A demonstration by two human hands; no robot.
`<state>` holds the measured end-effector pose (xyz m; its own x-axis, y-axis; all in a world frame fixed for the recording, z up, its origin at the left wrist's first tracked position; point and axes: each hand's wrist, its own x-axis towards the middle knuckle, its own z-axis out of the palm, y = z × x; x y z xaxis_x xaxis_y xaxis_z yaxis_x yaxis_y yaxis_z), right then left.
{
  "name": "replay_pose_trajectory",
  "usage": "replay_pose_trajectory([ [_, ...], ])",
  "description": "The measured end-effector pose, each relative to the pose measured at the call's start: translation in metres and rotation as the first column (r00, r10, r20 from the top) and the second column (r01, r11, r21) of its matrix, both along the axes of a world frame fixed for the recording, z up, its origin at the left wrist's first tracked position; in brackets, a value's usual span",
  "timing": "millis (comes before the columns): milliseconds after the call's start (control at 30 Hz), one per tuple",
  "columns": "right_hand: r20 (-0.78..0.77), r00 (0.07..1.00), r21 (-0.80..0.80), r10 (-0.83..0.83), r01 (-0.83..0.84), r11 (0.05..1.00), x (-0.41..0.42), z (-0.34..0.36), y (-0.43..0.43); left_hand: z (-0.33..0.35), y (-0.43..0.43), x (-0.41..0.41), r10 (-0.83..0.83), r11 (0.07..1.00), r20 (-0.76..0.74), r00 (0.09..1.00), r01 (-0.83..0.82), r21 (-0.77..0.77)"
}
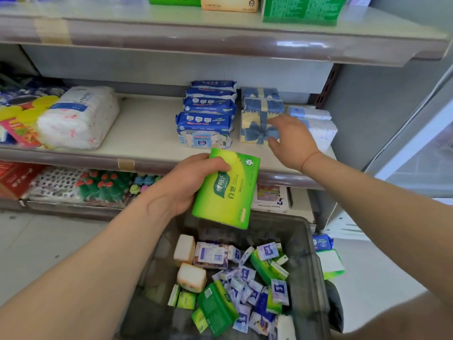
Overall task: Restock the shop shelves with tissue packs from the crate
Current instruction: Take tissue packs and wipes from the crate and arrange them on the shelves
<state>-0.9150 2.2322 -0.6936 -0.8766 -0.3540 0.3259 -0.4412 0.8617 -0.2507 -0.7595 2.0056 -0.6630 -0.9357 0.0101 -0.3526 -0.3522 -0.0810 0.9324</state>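
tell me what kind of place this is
Probably a small shop: tiered grey shelves stocked with blue wet-wipe packs, and a grey plastic crate of small tissue packs below. The left hand holds a green-and-yellow tissue pack.

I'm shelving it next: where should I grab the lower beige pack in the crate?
Probably from above: the beige pack lies flat in the crate with its top face uncovered. Span its width, thumb on the open left side, fingers on the right, where small purple packets lie close.

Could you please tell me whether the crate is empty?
Not empty: the crate holds a loose heap of small tissue packs, green, white and purple, across its bottom.
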Motion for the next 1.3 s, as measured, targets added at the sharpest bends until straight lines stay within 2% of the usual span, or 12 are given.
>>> replay_pose_trajectory([
  [67, 0.195, 0.980, -0.351, 0.026, 0.045, 0.935, 0.045, 0.015, 0.002, 0.003, 0.005, 0.003, -0.005, 1.000, -0.021, 1.000, 0.006, 0.011],
  [133, 0.513, 0.822, -0.646, 0.246, 0.181, 0.742, 0.093, 0.031, 0.004, 0.006, 0.013, 0.007, -0.048, 0.999, -0.055, 0.997, 0.049, 0.013],
  [200, 0.620, 0.614, -0.743, 0.488, 0.261, 0.616, 0.131, 0.035, 0.009, 0.007, 0.019, 0.014, -0.082, 0.996, -0.094, 0.992, 0.079, -0.027],
  [267, 0.620, 0.540, -0.766, 0.570, 0.256, 0.590, 0.153, 0.031, 0.014, 0.007, 0.025, 0.023, -0.088, 0.992, -0.128, 0.988, 0.074, -0.105],
  [333, 0.617, 0.525, -0.775, 0.586, 0.277, 0.568, 0.161, 0.031, 0.019, 0.008, 0.031, 0.030, -0.090, 0.987, -0.157, 0.984, 0.067, -0.146],
  [400, 0.606, 0.523, -0.793, 0.600, 0.330, 0.513, 0.164, 0.035, 0.026, 0.014, 0.033, 0.036, -0.076, 0.982, -0.203, 0.976, 0.039, -0.183],
  [500, 0.516, 0.581, -0.852, 0.630, 0.422, 0.309, 0.171, 0.037, 0.036, 0.026, 0.024, 0.049, -0.009, 0.966, -0.254, 0.967, -0.056, -0.251],
  [567, 0.466, 0.636, -0.877, 0.616, 0.423, 0.227, 0.179, 0.036, 0.036, 0.028, 0.018, 0.061, 0.016, 0.973, -0.226, 0.974, -0.067, -0.221],
  [700, 0.394, 0.732, -0.917, 0.555, 0.354, 0.183, 0.192, 0.045, 0.022, 0.038, 0.014, 0.077, 0.015, 0.987, -0.275, 0.961, -0.058, -0.148],
  [867, 0.316, 0.815, -0.948, 0.486, 0.258, 0.184, 0.198, 0.068, 0.009, 0.072, 0.016, 0.086, -0.009, 0.937, -0.409, 0.913, -0.135, -0.323],
  [1033, 0.227, 0.811, -0.974, 0.539, 0.176, 0.144, 0.189, 0.083, 0.006, 0.113, -0.001, 0.073, 0.014, 0.895, -0.500, 0.866, -0.234, -0.379],
  [1300, 0.272, 0.785, -0.955, 0.557, 0.291, 0.056, 0.155, 0.094, -0.019, 0.225, -0.082, -0.031, 0.088, 0.777, -0.666, 0.741, -0.469, -0.419],
])
